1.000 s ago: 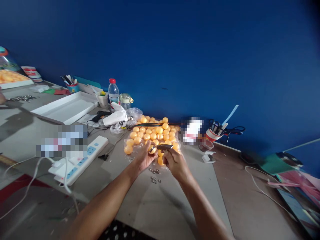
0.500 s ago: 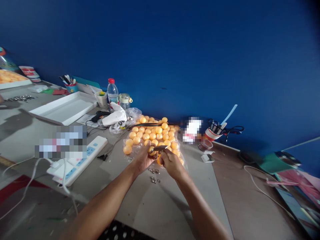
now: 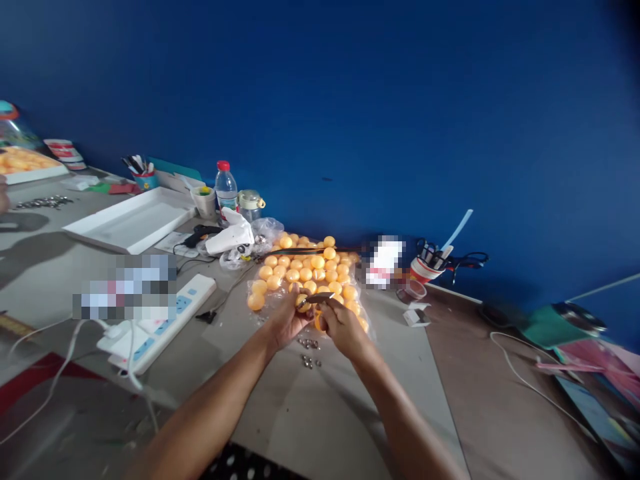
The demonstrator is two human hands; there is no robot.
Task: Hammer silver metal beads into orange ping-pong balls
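My left hand (image 3: 287, 321) is closed around an orange ball (image 3: 303, 303) that looks like a ping-pong ball. Against that ball lies a narrow, dark, knife-like tool (image 3: 320, 297) with a pale tip. My right hand (image 3: 344, 327) has its fingers curled in at the tool, and its grip is partly hidden. Behind both hands, several orange balls (image 3: 305, 274) are spread out on and under clear plastic. Small shiny metal pieces (image 3: 309, 344) lie in two little groups on the table just in front of my hands.
To the left are a white power strip (image 3: 187, 300) with cables, a shallow white tray (image 3: 125, 223), a glue gun (image 3: 200, 235) and a red-capped bottle (image 3: 227, 187). A pen cup (image 3: 425, 269) stands right of the balls, against the blue wall. Another person's hand (image 3: 4, 195) shows at far left.
The view has shifted slightly, and the other person's hand shows more at the left edge. My hands, the ball and the tool keep nearly the same position.
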